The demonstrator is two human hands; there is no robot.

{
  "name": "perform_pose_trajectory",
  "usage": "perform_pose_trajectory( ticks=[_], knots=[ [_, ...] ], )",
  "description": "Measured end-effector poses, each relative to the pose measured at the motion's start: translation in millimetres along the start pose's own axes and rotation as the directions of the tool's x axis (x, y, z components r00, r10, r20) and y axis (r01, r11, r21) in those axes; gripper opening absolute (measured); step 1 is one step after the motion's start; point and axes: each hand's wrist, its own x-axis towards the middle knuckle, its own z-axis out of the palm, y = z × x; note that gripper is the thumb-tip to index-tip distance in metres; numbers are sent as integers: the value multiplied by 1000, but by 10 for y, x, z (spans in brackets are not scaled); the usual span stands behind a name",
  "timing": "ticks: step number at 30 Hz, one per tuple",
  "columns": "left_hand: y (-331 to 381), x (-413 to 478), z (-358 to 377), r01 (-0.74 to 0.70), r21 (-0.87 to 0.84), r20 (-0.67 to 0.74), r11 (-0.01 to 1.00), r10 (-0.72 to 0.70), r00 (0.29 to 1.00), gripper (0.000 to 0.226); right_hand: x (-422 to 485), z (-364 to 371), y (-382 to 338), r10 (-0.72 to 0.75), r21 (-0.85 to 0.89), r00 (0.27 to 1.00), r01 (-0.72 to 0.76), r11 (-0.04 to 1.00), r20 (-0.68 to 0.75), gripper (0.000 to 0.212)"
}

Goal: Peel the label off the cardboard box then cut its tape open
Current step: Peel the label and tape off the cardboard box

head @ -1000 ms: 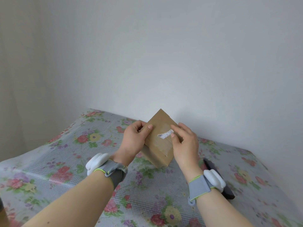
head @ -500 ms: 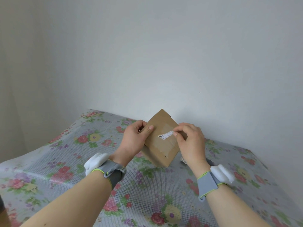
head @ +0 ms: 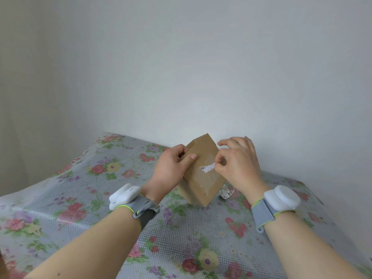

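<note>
brown cardboard box [head: 203, 178] is held off the table between both hands, tilted, one corner pointing up. nearest: grey wrist bands with white pods [head: 279, 200] on both forearms, over the floral grid-print tablecloth [head: 181, 238]. left hand [head: 171, 168] grips the box's left edge, fingers curled behind, thumb flat on the front face. right hand [head: 239, 166] pinches the right end of a thin white printed label strip [head: 207, 168] between thumb and forefinger, other fingers fanned above. strip's left end looks stuck down, just right of the left thumb. judgement: only this sliver of label is left, so the peel step is late but not finished. clear tape [head: 213, 183] below the strip looks intact, so cutting not begun. no cutter in view. just beyond and below the right hand: crumpled white paper scrap [head: 226, 192] on the cloth, probably peeled label.
</note>
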Motion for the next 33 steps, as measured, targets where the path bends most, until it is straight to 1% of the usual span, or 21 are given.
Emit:
perform_pose_trajectory(
  ticks=[2, 5, 7, 8, 9, 10, 11, 12, 14, 16, 17, 20, 23, 26, 31, 32, 33],
  knots=[
    [1, 8, 13, 19, 23, -11, 1000, -18, 1000, 24, -25, 16, 2, 14, 42, 999, -13, 999, -29, 14],
    [-11, 5, 11, 52, 61, -67, 997, -48, 997, 22, -83, 50, -18, 62, 165, 997, -54, 985, -44, 12],
    [-21, 11, 17, 62, 72, -70, 995, -57, 996, 23, -124, 72, -36, 137, 275, 990, -123, 953, -33, 11],
    [-25, 11, 18, 68, 74, -64, 995, -63, 996, 24, -143, 82, -39, 216, 367, 976, -198, 909, -7, 10],
    [-27, 15, 14, 77, 69, -63, 995, -73, 995, 23, -156, 71, -40, 308, 477, 951, -288, 830, 39, 11],
    [-37, 19, 9, 89, 56, -66, 994, -85, 994, 23, -171, 61, -39, 387, 583, 917, -368, 724, 98, 11],
    [-50, 24, -4, 103, 36, -72, 994, -100, 992, 22, -189, 54, -29, 440, 658, 886, -421, 624, 150, 10],
    [-62, 28, -16, 114, 13, -76, 993, -113, 991, 23, -212, 61, -12, 454, 693, 874, -436, 573, 175, 10],
    [-64, 22, -38, 126, -24, -66, 992, -128, 990, 23, -261, 71, -3, 407, 686, 892, -422, 593, 198, 9],
    [-52, 19, -40, 123, -36, -45, 992, -124, 991, 22, -289, 107, -14, 362, 668, 910, -398, 629, 201, 19],
    [-36, 18, -33, 116, -28, -35, 993, -117, 992, 21, -283, 120, -28, 362, 667, 914, -385, 638, 183, 20],
    [-7, 19, -15, 100, 4, -36, 995, -100, 994, 23, -219, 176, -63, 380, 617, 920, -353, 703, 94, 8],
    [-44, 20, -8, 117, 30, -68, 993, -115, 991, 24, -196, 223, -86, 363, 547, 926, -357, 757, 102, 2],
    [-93, 27, -25, 135, 58, -99, 989, -129, 987, 26, -209, 253, -92, 336, 572, 928, -364, 735, 160, 4],
    [-95, 54, -28, 158, 45, -77, 986, -155, 985, 25, -193, 229, -87, 312, 600, 928, -369, 710, 202, 8],
    [-99, 59, -34, 158, 42, -79, 987, -155, 985, 25, -182, 215, -77, 326, 626, 920, -387, 677, 217, 9],
    [-108, 59, -47, 160, 37, -84, 986, -156, 984, 27, -172, 188, -57, 356, 670, 907, -410, 619, 226, 9]
  ],
)
